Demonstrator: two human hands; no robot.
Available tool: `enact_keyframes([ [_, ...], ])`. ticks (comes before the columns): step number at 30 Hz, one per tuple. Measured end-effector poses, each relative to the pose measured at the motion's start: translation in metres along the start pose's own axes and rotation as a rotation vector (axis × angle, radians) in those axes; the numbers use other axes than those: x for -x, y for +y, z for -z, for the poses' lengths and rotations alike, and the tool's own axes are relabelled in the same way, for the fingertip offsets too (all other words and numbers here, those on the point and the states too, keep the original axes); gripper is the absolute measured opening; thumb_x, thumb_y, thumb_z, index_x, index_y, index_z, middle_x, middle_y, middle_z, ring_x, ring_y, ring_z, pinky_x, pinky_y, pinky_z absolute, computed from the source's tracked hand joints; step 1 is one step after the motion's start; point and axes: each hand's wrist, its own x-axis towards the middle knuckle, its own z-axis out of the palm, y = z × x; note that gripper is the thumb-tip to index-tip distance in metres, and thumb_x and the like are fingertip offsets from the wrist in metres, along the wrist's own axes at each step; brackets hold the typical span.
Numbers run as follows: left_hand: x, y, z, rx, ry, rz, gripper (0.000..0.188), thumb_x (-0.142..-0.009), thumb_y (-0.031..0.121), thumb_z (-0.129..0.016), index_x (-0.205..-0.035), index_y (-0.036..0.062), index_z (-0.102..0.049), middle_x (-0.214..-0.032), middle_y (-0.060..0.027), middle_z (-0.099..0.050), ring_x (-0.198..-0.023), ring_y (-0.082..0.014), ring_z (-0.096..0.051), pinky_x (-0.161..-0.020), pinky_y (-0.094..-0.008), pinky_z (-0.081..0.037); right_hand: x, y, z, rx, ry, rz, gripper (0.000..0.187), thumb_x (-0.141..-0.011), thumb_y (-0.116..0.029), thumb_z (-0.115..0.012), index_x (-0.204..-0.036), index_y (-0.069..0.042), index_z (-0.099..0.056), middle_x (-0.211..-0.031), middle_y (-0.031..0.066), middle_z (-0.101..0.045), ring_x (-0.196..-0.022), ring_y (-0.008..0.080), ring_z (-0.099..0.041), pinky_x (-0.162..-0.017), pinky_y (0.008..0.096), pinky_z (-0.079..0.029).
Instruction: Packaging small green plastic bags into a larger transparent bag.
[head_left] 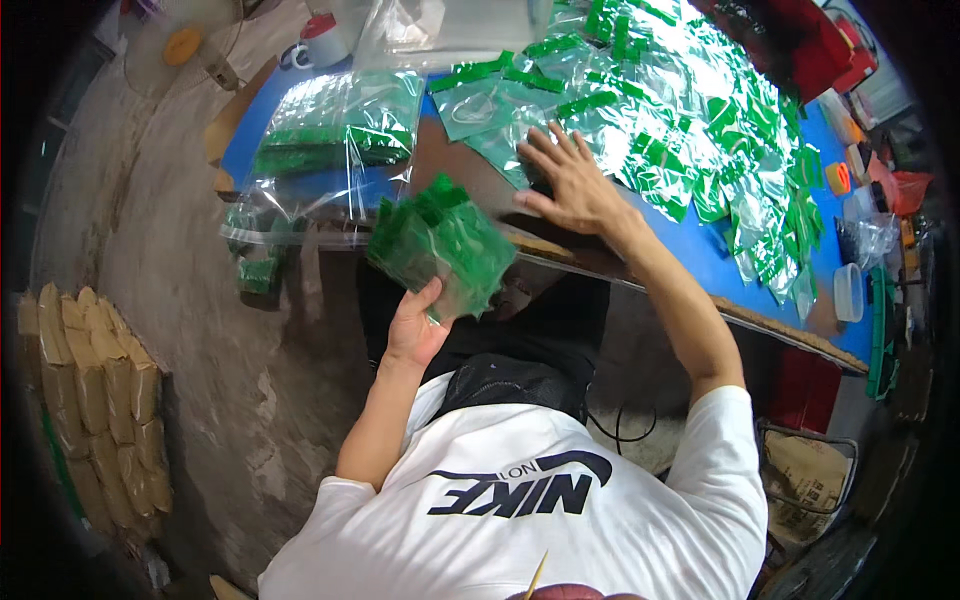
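Note:
My left hand (pixel 420 325) is closed on a fanned stack of clear plastic bags with green tops (pixel 445 250), held just off the table's front edge. Fingers spread, my right hand (pixel 573 180) reaches over the table at the near side of a wide heap of similar green-topped bags (pixel 660 130). Its fingertips overlap the closest bags in the heap; whether they touch them I cannot tell. Nothing shows in its grasp. Left of the heap, a large clear plastic bag (pixel 340 110) with stacked green-topped bags inside lies on the table, its open end hanging over the edge.
The blue table (pixel 750 270) has a worn wooden front edge. A red-and-white mug (pixel 320 42) stands at the far left. Small containers, including a clear tub (pixel 848 292), line the right side. Brown paper-wrapped packages (pixel 100 400) are piled on the floor at left.

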Motion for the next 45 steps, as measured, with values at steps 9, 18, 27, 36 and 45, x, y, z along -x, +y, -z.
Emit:
enact_keyframes([
  [9,-0.006,0.0,-0.004,-0.067,0.023,-0.058,0.042,-0.093,0.006,-0.063,-0.134,0.0057,-0.052,-0.131,-0.0071,-0.061,-0.124,-0.024,-0.057,-0.109,-0.0428,-0.044,0.002,-0.057,0.033,-0.559,-0.252,-0.133,0.025,-0.095,-0.019,-0.059,-0.105,0.003,-0.063,-0.117,0.0215,-0.064,-0.107,0.0383,-0.061,-0.093,0.0426,-0.049],
  [18,0.008,0.006,0.012,-0.17,-0.025,-0.106,0.051,-0.092,0.004,-0.063,-0.14,0.0049,-0.046,-0.137,-0.0093,-0.056,-0.13,-0.0257,-0.052,-0.112,-0.0444,-0.041,-0.065,-0.023,-0.036,-0.011,-0.067,0.125,0.062,-0.1,-0.049,-0.047,-0.144,-0.005,-0.045,-0.152,0.0212,-0.038,-0.146,0.0401,-0.026,-0.12,0.0569,-0.017],
  [27,-0.001,0.016,0.0,-0.149,0.059,-0.177,0.047,-0.092,0.002,-0.062,-0.137,0.0044,-0.05,-0.131,-0.0084,-0.06,-0.124,-0.0246,-0.056,-0.109,-0.0433,-0.044,-0.039,-0.05,0.027,-0.602,-0.147,-0.072,0.041,-0.098,-0.031,-0.052,-0.13,-0.007,-0.059,-0.139,0.0218,-0.053,-0.132,0.0399,-0.048,-0.111,0.0496,-0.037],
  [36,-0.007,0.008,-0.004,-0.149,0.025,-0.101,0.045,-0.09,0.002,-0.064,-0.134,0.003,-0.051,-0.127,-0.0078,-0.062,-0.12,-0.0235,-0.059,-0.106,-0.0428,-0.046,0.014,-0.041,0.022,-0.18,-0.26,0.34,0.057,-0.096,-0.039,-0.05,-0.143,-0.008,-0.047,-0.151,0.0201,-0.041,-0.147,0.0348,-0.027,-0.122,0.0554,-0.014],
  [45,-0.013,-0.009,-0.009,-0.079,0.037,-0.035,0.042,-0.091,0.003,-0.064,-0.132,0.004,-0.054,-0.126,-0.0071,-0.063,-0.118,-0.0216,-0.061,-0.104,-0.0402,-0.047,0.041,-0.042,0.022,-0.207,-0.156,0.029,0.062,-0.094,-0.034,-0.056,-0.143,0.001,-0.044,-0.151,0.0238,-0.04,-0.141,0.0388,-0.037,-0.118,0.0524,-0.026],
])
